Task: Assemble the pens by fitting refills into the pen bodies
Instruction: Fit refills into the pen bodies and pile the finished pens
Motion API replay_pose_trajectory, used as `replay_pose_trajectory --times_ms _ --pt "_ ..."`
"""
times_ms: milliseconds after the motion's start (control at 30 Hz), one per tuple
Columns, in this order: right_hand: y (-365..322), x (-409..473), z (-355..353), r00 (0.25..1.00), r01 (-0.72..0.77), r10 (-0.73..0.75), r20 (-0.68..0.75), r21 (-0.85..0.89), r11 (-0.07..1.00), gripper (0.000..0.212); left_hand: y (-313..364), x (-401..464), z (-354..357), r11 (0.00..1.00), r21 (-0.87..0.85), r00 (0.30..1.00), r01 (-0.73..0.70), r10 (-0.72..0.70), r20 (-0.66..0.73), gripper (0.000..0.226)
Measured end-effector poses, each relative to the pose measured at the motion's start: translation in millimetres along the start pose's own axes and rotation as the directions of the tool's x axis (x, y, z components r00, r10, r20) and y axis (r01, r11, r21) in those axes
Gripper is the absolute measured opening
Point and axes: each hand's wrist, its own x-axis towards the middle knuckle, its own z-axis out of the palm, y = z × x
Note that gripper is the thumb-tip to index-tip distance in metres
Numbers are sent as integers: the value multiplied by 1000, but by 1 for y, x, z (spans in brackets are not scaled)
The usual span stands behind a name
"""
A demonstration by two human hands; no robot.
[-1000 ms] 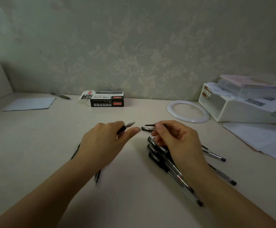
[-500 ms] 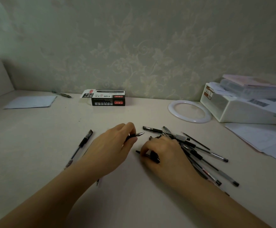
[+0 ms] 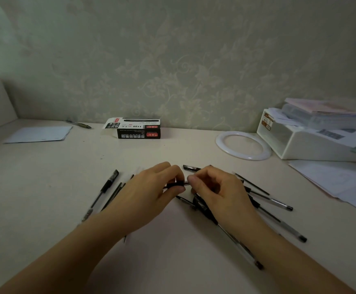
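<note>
L hand (image 3: pixel 151 187) grips a pen (image 3: pixel 176 184) by its dark front section, fingers curled round it, tip end pointing right. R hand (image 3: pixel 217 187) pinches a small part at that tip, thumb & forefinger closed on it; too small to say if it is a cap or tip piece.

Change vs 0.5 s ago: R hand was down on the table (image 3: pixel 45 177) among the loose pens, picking; now it is up and meets L hand, both parts touching end to end. Judged: pick-up done, fitting step under way on this pen, not seated yet as far as I can tell.

Outward: pile of pens (image 3: pixel 274 205) under/right of R wrist. One pen (image 3: pixel 103 194) & thin refills (image 3: pixel 114 195) left of L hand. Pen box (image 3: pixel 138 130) at back by wall, white ring (image 3: pixel 243 145) to the right.
</note>
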Motion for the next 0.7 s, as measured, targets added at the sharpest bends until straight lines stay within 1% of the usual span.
replay_pose_trajectory --times_ms 100,233,267,367,433,500,567,667,700 --pt "1 1 -3 999 -31 28 35 85 996 13 -1 1 1 1000 -26 1000 -9 10 28 20" --pt "1 4 -8 996 -46 34 79 158 986 7 0 1 1 1000 -15 998 13 -12 68 45" --pt "2 4 -8 996 -41 28 80 162 986 6 0 1 2 1000 -14 998 17 -16 68 47" --pt "2 4 -8 997 -26 16 70 141 990 2 0 1 3 999 -47 998 19 -17 53 36" --pt "3 3 -6 996 -13 5 84 92 996 12 1 1 3 998 -63 999 11 -9 44 34" --pt "2 2 -5 996 8 -14 93 61 998 16 0 -1 3 999 -48 999 11 -9 40 33" --pt "2 1 -5 996 19 -24 84 62 998 17 0 -1 4 1000 -26 999 16 -15 34 26" --pt "2 4 -6 997 22 -28 76 81 996 9 -1 1 2 999 -22 999 30 -30 30 13" --pt "1 4 -6 997 20 -26 73 89 996 15 0 1 2 1000 -18 999 25 -24 34 12"
